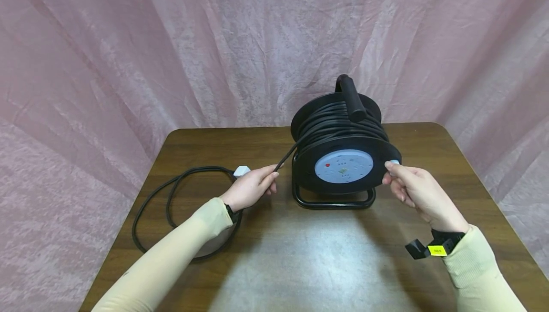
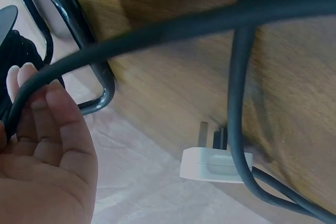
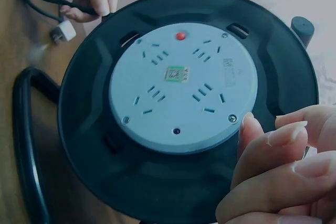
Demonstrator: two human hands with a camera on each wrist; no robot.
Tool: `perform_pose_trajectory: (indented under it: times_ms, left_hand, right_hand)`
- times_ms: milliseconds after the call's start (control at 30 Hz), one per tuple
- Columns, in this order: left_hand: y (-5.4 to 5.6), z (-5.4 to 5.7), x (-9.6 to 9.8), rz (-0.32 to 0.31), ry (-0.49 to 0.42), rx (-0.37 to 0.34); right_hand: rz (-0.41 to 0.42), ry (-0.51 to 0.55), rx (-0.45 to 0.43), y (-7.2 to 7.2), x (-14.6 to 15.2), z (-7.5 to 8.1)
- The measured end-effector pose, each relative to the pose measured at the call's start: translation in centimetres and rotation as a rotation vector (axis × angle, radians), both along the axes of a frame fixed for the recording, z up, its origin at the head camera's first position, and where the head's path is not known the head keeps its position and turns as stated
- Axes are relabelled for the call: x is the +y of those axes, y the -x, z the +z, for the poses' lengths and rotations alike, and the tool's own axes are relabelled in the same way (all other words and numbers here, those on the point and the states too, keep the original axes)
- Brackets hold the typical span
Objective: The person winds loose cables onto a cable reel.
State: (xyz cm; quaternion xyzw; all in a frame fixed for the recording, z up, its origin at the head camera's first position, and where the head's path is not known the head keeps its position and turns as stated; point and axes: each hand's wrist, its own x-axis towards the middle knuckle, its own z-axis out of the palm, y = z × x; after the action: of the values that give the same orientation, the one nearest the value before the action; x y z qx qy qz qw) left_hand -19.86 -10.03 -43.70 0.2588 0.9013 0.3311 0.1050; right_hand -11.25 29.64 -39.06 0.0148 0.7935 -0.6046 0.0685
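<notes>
A black cable reel (image 1: 304, 174) stands on the table, wound with many turns of black cable (image 1: 330, 121). Its front flange carries a pale round socket panel (image 3: 184, 108) with a red button. My left hand (image 1: 250, 188) pinches the cable just left of the reel, where it leaves the drum. At the flange's right edge, my right hand (image 1: 418, 190) pinches a small pale knob (image 1: 395, 162) between thumb and index finger, mostly hidden by the fingertips. The free cable loops on the table around my left forearm, ending in a white plug (image 2: 212, 164).
The reel's tubular stand (image 1: 334, 205) rests on the wooden table (image 1: 300, 259), and a black carrying handle (image 1: 352, 100) rises over the drum. A pink curtain (image 1: 257, 50) hangs behind the table's back edge.
</notes>
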Motion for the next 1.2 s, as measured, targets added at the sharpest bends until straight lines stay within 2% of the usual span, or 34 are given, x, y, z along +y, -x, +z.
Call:
perform_pose_trajectory:
  times_ms: [333,733,967,1200]
  left_hand:
    - [-0.1,-0.5,-0.4,0.001,0.009,-0.007]
    - [0.1,-0.4,-0.2,0.007,0.030,0.006]
    - [0.1,-0.6,-0.3,0.004,0.021,0.008]
    - [0.0,-0.7,-0.7,0.024,0.038,0.011]
  right_hand:
    - [0.007,-0.064,-0.075,-0.2,0.5,-1.6]
    - [0.029,-0.045,-0.108,-0.2,0.2,-2.6]
    - [0.075,-0.061,-0.119,0.0,-0.1,-3.3]
    - [0.093,-0.041,-0.157,0.0,-0.5,-4.4]
